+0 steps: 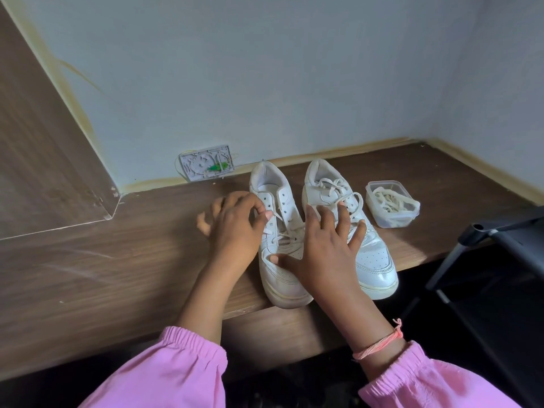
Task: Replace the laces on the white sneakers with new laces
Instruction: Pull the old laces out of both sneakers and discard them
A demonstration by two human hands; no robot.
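Observation:
Two white sneakers stand side by side on the wooden desk point(117, 260), toes toward me. The left sneaker point(279, 278) has its upper eyelets bare and its lace point(290, 231) loose lower down. My left hand point(235, 228) pinches that lace at the sneaker's left side. My right hand point(326, 245) lies spread across both shoes, thumb on the left sneaker's toe, fingers on the right sneaker point(374, 260), which is still laced. A clear plastic box point(393, 206) to the right holds cream laces.
A white wall plate point(206, 163) with green wiring sits at the desk's back edge. A wood panel rises at the left. A black chair point(500, 260) stands at the right, close to the desk's front edge.

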